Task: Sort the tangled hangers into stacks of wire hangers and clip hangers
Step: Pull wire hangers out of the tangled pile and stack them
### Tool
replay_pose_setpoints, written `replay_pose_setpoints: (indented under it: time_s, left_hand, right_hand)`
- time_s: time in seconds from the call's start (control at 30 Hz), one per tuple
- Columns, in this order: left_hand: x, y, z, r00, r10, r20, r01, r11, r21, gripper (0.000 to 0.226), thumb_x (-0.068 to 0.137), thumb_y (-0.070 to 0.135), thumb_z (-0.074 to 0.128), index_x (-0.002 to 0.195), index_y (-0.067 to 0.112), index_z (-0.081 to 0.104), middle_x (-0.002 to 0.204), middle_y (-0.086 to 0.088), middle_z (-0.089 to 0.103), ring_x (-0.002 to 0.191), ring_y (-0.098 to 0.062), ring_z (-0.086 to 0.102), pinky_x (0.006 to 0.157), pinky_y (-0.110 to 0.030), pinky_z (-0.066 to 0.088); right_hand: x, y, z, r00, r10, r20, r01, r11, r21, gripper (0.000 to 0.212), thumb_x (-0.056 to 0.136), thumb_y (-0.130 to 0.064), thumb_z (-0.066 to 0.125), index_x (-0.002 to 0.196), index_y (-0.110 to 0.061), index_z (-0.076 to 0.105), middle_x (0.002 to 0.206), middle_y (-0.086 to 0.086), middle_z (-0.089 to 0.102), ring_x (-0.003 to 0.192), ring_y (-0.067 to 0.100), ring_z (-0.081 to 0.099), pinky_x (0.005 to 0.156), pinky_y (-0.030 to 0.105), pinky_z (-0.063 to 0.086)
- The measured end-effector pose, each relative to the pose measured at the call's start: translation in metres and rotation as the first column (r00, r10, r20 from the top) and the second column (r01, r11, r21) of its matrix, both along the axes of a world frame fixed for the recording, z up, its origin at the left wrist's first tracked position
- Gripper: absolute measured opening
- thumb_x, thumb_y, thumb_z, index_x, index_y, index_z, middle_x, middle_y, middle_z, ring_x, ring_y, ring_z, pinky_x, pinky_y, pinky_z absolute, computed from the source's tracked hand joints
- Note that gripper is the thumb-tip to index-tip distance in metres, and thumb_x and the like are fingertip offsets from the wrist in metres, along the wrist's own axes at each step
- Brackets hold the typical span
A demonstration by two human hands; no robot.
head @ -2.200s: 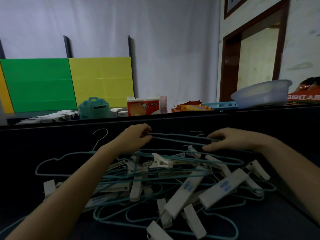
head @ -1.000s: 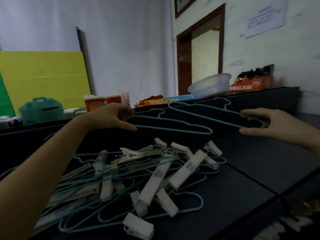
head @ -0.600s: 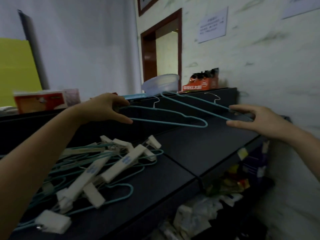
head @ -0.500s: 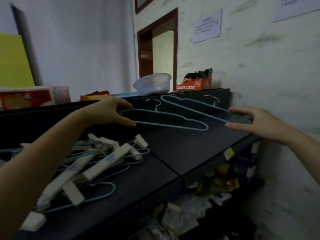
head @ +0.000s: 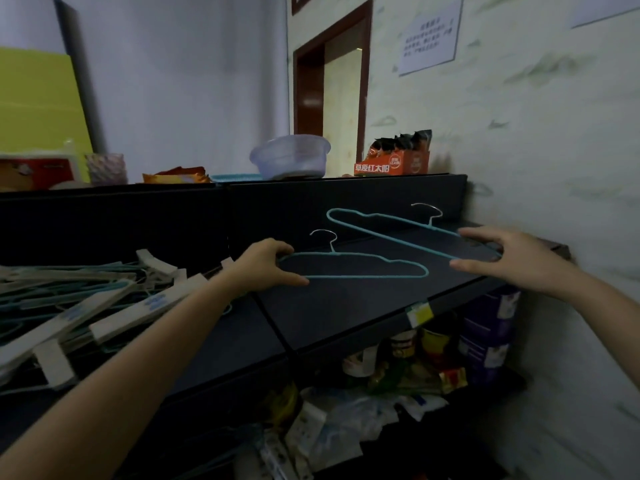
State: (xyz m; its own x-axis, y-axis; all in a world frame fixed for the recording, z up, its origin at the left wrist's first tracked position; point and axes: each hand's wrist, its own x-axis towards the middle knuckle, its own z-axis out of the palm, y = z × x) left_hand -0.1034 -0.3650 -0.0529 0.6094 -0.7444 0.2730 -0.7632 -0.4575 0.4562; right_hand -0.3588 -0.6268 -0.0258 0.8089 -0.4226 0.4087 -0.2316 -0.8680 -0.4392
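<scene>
1. Both teal wire hangers (head: 367, 277) have left the tangled pile (head: 86, 306) and are now low over the right section of the black shelf (head: 346, 317).
2. Left hand (head: 266, 268) grips the nearer hanger's (head: 398, 262) left end.
3. Right hand (head: 512, 258) pinches the farther hanger's (head: 430, 225) right end.

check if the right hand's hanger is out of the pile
Out: the hanger in the right hand is over bare shelf, well apart from the pile at left.
</scene>
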Motion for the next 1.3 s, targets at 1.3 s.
replay_pose_setpoints:
  time_s: [1.3]
  left_hand:
    - [0.037,-0.043,-0.05,0.93,0.296,0.217,-0.33,0.933,0.141,0.025,0.087,0.037,0.057,0.104,0.021,0.065,0.104,0.004,0.065,0.092,-0.01,0.059,0.083,-0.028,0.051]
  right_hand:
    - [0.244,-0.075,-0.07,0.817,0.497,-0.292,-0.483,0.867,0.125,0.08,0.075,-0.053,0.066,0.141,-0.021,0.036,0.146,-0.003,0.037,0.132,0.014,0.035,0.105,0.026,0.029]
